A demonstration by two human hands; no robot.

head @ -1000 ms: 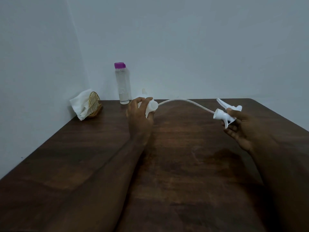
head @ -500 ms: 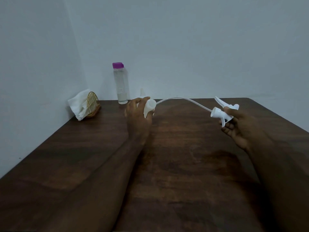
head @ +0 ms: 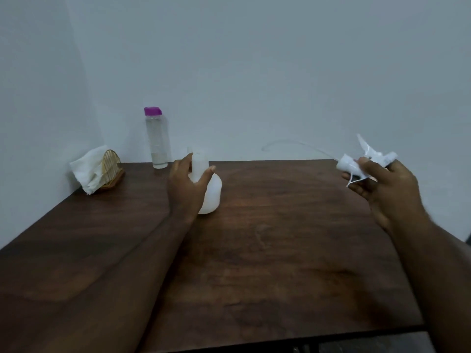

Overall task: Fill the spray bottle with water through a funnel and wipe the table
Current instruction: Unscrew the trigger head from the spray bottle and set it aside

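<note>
The white spray bottle [head: 211, 197] stands upright on the dark wooden table [head: 280, 250], open at the top. My left hand [head: 187, 186] curls around its neck, thumb on the right side. My right hand [head: 382, 179] is raised at the right and holds the white spray head [head: 356, 164]. The head's thin dip tube [head: 300, 143] arcs left through the air, free of the bottle. A clear water bottle with a purple cap [head: 156, 138] stands at the back by the wall. Just behind the spray bottle's neck a pale pointed piece [head: 190, 149] shows, mostly hidden.
A wicker holder [head: 112, 166] with white tissues [head: 88, 171] sits in the back left corner. Walls close off the left and far sides. The table's near edge runs along the bottom right.
My right hand has moved right and up with the spray head, drawing the tube fully out of the bottle. The bottle went from tilted in my left hand to standing upright on the table.
</note>
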